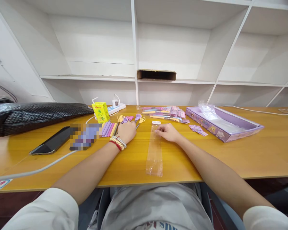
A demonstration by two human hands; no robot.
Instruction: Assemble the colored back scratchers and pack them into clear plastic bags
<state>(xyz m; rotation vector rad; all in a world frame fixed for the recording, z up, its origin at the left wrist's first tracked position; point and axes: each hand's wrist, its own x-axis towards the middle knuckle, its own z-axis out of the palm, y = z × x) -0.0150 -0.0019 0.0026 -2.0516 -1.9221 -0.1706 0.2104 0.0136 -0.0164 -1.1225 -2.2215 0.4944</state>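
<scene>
- Clear sleeve (pixel 154 153): one, flat on table (pixel 206 159); right hand (pixel 167 132) pinches its top edge.
- Hand-shaped picks (pixel 137 117): five visible; left hand (pixel 126 131) curled over them, grip unclear.

white shelving (pixel 134 48) | orange wooden table (pixel 230 153) | even bright light

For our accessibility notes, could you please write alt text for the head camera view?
A person's left hand rests curled among coloured hand-shaped sticks while the right hand touches the far end of a long clear plastic sleeve lying on a wooden table. A purple box, a yellow drink carton and a phone sit nearby.
</scene>
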